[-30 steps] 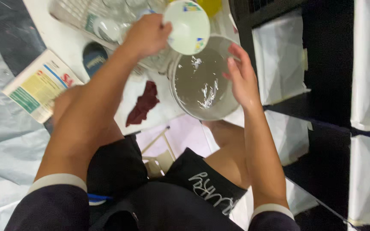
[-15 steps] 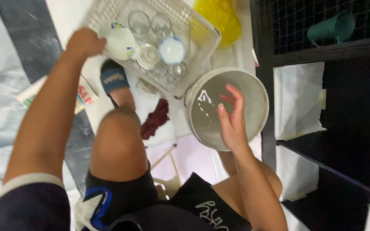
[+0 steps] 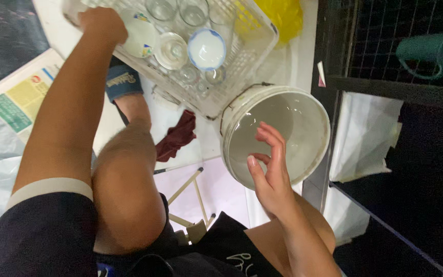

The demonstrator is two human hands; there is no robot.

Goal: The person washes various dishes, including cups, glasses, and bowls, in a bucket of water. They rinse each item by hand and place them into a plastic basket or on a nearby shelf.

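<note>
— What is seen at left?
— A printed leaflet [image 3: 16, 97] lies on the floor. Above it the person's left hand [image 3: 101, 23] is closed over the rim of a white plastic basket [image 3: 252, 54], beside a white cup [image 3: 140, 37]; whether it grips the cup too is unclear.

— And farther right?
— Glasses [image 3: 193, 13] and a blue-rimmed bowl [image 3: 206, 48] sit in the basket, a dark red rag [image 3: 178, 136] below. The right hand [image 3: 270, 172] hovers, fingers loosely spread and holding nothing, over a white bucket [image 3: 314, 110] of water touching the basket. A green jug [image 3: 429, 51] stands on the shelf.
</note>
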